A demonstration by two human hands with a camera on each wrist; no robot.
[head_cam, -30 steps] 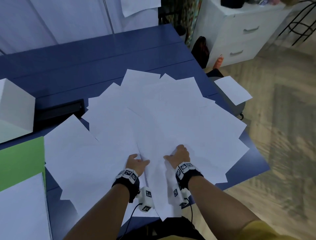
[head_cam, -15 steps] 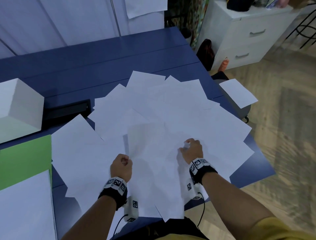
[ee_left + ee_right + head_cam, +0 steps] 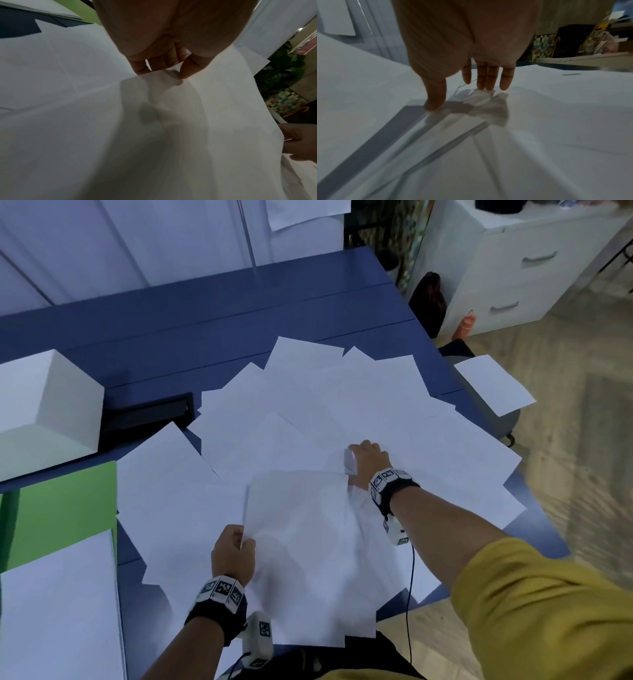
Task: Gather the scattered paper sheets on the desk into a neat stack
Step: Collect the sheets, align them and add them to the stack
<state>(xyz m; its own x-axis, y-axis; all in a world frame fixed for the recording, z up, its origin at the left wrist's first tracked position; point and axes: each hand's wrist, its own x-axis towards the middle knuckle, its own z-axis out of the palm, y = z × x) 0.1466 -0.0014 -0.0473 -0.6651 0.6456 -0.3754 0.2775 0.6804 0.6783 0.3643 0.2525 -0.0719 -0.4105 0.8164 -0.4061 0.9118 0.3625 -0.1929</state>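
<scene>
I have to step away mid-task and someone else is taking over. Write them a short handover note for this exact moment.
Left hand: pinches the left edge of the partly gathered sheets near the front of the desk.
Right hand: fingers extended, resting on the fanned sheets; a curled paper corner sits by its thumb, grip unclear.
Done: a few sheets pulled together in front of the person, still uneven.
Left: most sheets lie fanned across the desk. One stray sheet lies off the desk's right edge, on a chair or stool. Collect everything and square the edges.
</scene>
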